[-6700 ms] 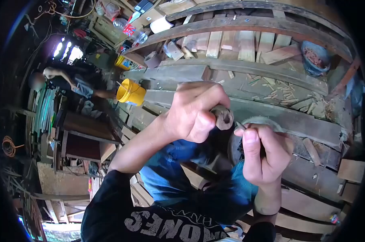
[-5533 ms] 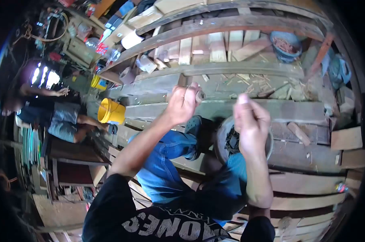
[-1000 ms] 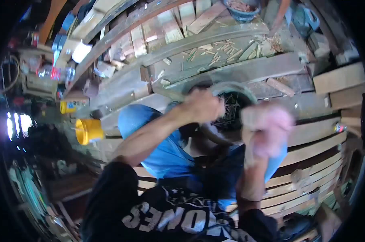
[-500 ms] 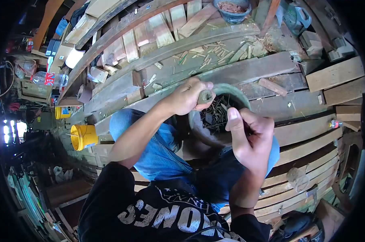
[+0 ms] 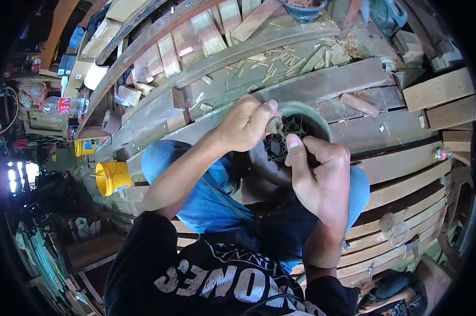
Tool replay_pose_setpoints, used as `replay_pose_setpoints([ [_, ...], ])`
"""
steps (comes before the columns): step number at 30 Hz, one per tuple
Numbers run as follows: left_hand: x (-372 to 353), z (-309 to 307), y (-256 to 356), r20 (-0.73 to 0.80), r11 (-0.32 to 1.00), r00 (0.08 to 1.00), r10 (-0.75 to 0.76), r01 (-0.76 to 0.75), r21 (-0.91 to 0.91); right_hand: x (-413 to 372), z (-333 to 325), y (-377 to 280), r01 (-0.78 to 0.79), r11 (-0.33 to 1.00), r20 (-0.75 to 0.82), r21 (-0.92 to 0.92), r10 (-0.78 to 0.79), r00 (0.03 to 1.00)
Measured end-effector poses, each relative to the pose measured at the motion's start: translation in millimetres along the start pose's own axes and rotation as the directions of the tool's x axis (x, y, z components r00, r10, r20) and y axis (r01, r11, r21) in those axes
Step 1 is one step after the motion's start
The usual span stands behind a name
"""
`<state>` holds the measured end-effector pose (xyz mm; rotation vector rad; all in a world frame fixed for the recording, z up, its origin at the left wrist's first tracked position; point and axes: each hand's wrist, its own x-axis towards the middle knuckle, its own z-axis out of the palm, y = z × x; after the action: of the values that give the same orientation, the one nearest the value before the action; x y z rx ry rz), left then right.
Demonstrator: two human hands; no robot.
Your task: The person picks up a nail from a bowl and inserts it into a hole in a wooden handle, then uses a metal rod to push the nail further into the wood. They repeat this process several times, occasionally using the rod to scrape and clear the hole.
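My left hand (image 5: 247, 124) is closed around a short, round, grey-brown piece (image 5: 274, 125), and only one end of it shows past the thumb. Close by, my right hand (image 5: 318, 167) is pinched, its thumb tip almost against that piece. Anything small between the right fingers is too hidden to name. Below both hands stands a round greenish bucket (image 5: 322, 124) between the knees. Inside it lie many dark, thin pieces (image 5: 296, 128) that look like nails, partly covered by the hands.
Wooden planks with gaps form the floor (image 5: 401, 163). Small wood offcuts (image 5: 288, 60) are scattered ahead, near a basin (image 5: 304, 10). A loose wood block (image 5: 359, 104) lies right of the bucket. On the left are a yellow bucket (image 5: 112, 178) and a plastic bottle (image 5: 64, 105).
My right hand has moved slightly left and up, so its thumb is nearer the round piece. That piece has turned, and its end no longer faces the camera as squarely.
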<state>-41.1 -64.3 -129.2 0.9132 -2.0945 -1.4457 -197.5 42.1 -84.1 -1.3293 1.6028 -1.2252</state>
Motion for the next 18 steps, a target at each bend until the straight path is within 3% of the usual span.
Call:
replay_pose_setpoints([
  [2, 0, 2, 2, -0.095, 0.980, 0.983, 0.160, -0.146, 0.139, 0, -1, -1, -0.014, 1.000, -0.005, 0.003, 0.014, 1.000],
  [3, 1, 3, 1, -0.096, 0.980, 0.983, 0.157, -0.143, 0.139, -1, -1, -1, -0.011, 1.000, -0.008, 0.002, 0.011, 1.000],
  [5, 4, 4, -2, -0.117, 0.904, 0.920, 0.375, -0.335, 0.264, 0, -1, 0, -0.021, 0.997, -0.002, -0.071, 0.021, 1.000],
  [9, 4, 5, 2, -0.083, 0.874, 0.915, 0.394, -0.345, 0.343, 0, -2, 4, -0.017, 0.997, -0.001, -0.080, 0.017, 1.000],
  [14, 8, 6, -5, -0.068, 0.740, 0.868, 0.492, -0.376, 0.558, 5, 3, 13, -0.053, 0.990, -0.009, -0.132, 0.053, 0.999],
  [18, 7, 9, -9, -0.070, 0.705, 0.866, 0.496, -0.354, 0.614, 9, 1, 19, -0.094, 0.995, 0.003, -0.030, 0.094, 0.996],
])
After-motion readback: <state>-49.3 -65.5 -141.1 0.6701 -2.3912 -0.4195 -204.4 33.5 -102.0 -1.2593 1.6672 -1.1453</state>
